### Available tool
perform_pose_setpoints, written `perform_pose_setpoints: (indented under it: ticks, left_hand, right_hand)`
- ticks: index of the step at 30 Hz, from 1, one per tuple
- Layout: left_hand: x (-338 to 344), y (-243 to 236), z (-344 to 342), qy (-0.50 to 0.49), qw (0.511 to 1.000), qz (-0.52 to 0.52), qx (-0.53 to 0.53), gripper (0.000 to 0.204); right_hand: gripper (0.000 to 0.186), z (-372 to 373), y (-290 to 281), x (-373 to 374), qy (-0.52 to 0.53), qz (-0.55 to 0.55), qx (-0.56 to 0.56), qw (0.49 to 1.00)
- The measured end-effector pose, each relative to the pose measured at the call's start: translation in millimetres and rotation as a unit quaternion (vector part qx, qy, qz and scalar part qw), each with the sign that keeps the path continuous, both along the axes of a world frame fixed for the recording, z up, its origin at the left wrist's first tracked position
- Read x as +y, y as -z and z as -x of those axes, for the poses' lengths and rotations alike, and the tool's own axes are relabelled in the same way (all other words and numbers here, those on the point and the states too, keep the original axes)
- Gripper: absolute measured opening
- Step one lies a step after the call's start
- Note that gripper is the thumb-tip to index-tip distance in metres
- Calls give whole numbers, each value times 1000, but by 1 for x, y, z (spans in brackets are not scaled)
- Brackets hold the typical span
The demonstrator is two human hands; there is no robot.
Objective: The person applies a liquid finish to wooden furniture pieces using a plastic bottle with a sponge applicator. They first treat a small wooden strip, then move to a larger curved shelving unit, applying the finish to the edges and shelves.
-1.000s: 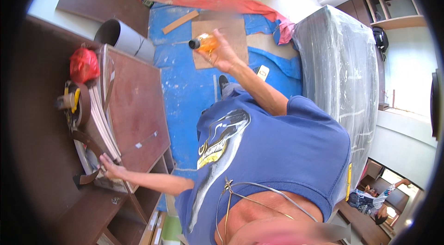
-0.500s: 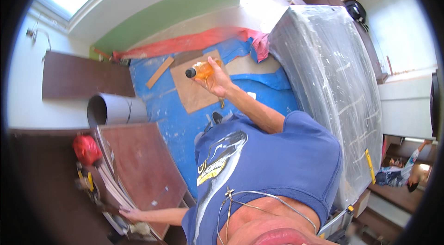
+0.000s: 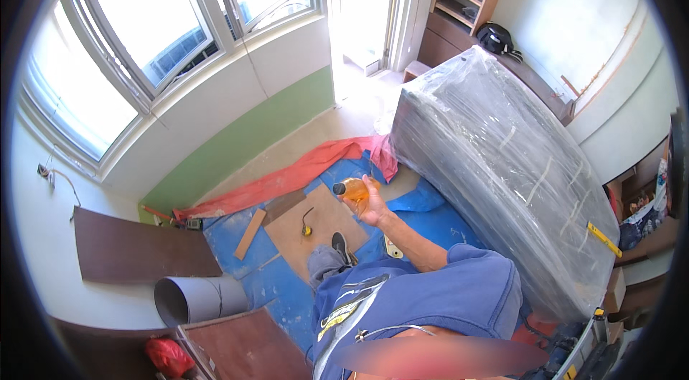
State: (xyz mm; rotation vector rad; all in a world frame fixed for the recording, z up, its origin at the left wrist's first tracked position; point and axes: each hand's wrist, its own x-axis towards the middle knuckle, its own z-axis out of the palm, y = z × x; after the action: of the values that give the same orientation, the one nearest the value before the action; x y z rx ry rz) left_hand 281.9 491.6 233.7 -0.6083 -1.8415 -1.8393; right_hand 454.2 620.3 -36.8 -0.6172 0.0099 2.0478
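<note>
My right hand is wrapped round a bottle of orange liquid with a dark cap, held out sideways in front of my body. Below it a cardboard sheet lies on the blue floor covering, with a yellow tape measure on it and my shoe at its edge. My left hand is out of view. At the lower left are a brown cabinet top and a red plastic bag.
A large plastic-wrapped piece stands on the right, a yellow level at its side. A grey roll and brown board are on the left. Red sheeting runs below open windows; a doorway is behind.
The view has tilted up, bringing windows and doorway in. My left hand, earlier at strips on the left cabinet, has left the picture. The bottle stays in my right hand.
</note>
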Motion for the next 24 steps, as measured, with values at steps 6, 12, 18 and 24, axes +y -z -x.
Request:
perform_pose_setpoints:
  ticks: [6, 12, 18, 24]
  left_hand:
    - [27, 42, 278, -120, 984, 121, 51, 90]
    - [-501, 177, 335, -557, 745, 367, -10, 103]
    - [-575, 173, 283, -532, 751, 366, -137, 80]
    - [-557, 164, 302, -519, 796, 299, -90, 71]
  right_hand:
    - [46, 17, 11, 67, -15, -69, -10, 997]
    - [53, 28, 3, 135, -256, -139, 211, 933]
    - [58, 78, 18, 158, -266, 18, 160, 951]
    - [59, 91, 25, 109, -306, 18, 162, 938]
